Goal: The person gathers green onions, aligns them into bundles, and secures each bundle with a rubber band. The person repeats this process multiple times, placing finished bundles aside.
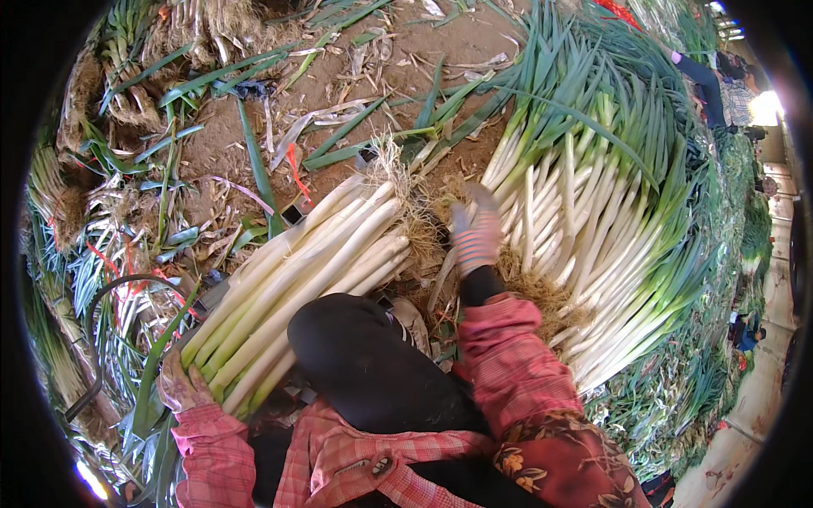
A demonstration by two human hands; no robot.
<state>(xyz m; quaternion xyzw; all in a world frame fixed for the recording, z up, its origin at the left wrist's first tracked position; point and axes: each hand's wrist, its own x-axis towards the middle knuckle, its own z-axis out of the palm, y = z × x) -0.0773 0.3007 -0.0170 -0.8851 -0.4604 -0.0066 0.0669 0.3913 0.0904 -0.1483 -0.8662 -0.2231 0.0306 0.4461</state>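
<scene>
A thick bundle of trimmed, long white-stemmed Welsh onions (305, 254) lies slantwise before me, beside my bent knee. Its pale roots (406, 197) point away and its green ends towards me. My left hand (184, 381), in a stained glove, is wrapped around those green ends at lower left. To the right, my right hand (476, 235), in a glove with a striped cuff, reaches to the root side of a large heap of Welsh onions (571, 209). Its fingers are blurred, so whether they grip a stalk is not clear.
Dark metal (293, 213) shows beneath the bundle, and a bent dark metal bar (95, 330) curves up at left. Leaf scraps and red ties (296, 171) litter the bare soil (406, 63). More onion bundles (127, 95) lie upper left. People (730, 95) are at the far right.
</scene>
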